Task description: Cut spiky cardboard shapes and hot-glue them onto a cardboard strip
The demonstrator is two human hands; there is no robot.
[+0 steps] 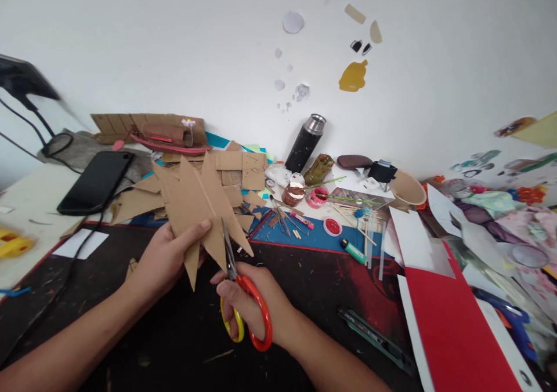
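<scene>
My left hand [174, 253] grips a piece of brown cardboard [187, 200] cut with several long pointed spikes. Its thumb lies flat on the front face and the other fingers are behind, mostly hidden. In my right hand [256, 299] is a pair of scissors [260, 316] with one red and one yellow handle loop. My fingers pass through the loops. The blades point up and away from me, against the cardboard in the gap between two spikes at its right side. The cardboard is held up above the dark table mat [174, 345].
Behind the hands lie cardboard scraps [243, 169], a red model boat [169, 142], a black thermos [304, 145] and open paint jars [317, 196]. A smartphone [96, 183] rests at left. Rightward are a utility knife [374, 340], red sheet [456, 322] and blue glue gun [507, 319].
</scene>
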